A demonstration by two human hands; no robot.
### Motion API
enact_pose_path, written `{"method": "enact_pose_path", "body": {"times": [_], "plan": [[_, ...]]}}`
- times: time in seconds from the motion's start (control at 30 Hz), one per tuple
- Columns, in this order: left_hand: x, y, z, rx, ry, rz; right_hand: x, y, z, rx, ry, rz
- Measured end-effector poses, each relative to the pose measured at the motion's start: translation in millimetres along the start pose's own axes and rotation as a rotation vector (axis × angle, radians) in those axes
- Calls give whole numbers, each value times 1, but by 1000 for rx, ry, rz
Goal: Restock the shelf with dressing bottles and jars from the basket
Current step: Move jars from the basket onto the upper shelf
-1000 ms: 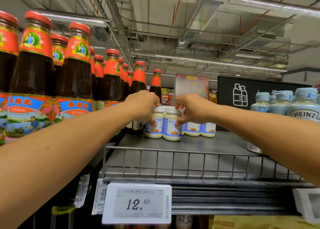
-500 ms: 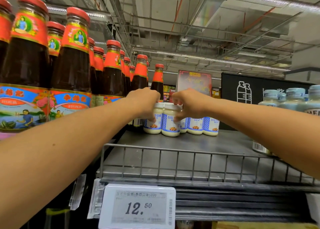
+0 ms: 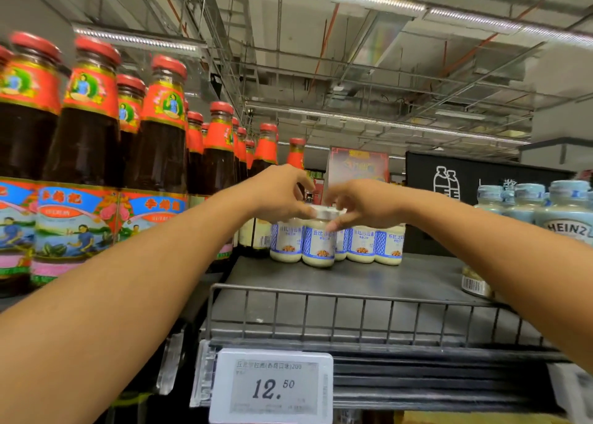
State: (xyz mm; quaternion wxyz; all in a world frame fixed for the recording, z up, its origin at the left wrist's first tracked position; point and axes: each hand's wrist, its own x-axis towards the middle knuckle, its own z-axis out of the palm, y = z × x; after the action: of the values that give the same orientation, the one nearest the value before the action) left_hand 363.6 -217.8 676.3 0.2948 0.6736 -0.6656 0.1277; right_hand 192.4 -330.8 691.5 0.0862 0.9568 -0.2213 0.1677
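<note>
**Front jar** [image 3: 318, 247]: white dressing, blue label. Stands upright on the shelf [image 3: 385, 282], well behind the wire rail [image 3: 321, 298] and touching the jar row [image 3: 369, 243], probably set deep to fill from the back.
**Right hand** [image 3: 365, 203]: thumb at the jar's shoulder, fingers curled over its lid. Blur hides whether it pinches.
**Left hand** [image 3: 279, 195]: curled over the neighbouring jar [image 3: 282, 242], grip equally unclear.
**Left of the rail:** sauce bottles [image 3: 160, 154].
**Below the rail:** price tag [image 3: 271, 388].

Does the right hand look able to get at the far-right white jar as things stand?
Probably yes: the right hand is close by, the far-right white jar stands just beneath its wrist, and bare shelf lies in front, with nothing blocking.
</note>
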Motion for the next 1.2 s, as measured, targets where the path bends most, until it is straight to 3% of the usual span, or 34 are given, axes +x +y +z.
{"method": "enact_pose_path", "body": {"times": [0.23, 0.6, 0.93, 1.2], "plan": [[-31, 35, -9, -275, -12, 167, -58, -8, -8, 511, 256, 49], [-72, 88, -15, -669, -39, 388, -167, -39, 1, 890, 627, -19], [-111, 203, 76, -1000, -30, 458, -311, -23, -4, 919, 779, 126], [-148, 333, 166, -1333, -227, 410, -460, 6, -2, 820, 907, 352]]}}
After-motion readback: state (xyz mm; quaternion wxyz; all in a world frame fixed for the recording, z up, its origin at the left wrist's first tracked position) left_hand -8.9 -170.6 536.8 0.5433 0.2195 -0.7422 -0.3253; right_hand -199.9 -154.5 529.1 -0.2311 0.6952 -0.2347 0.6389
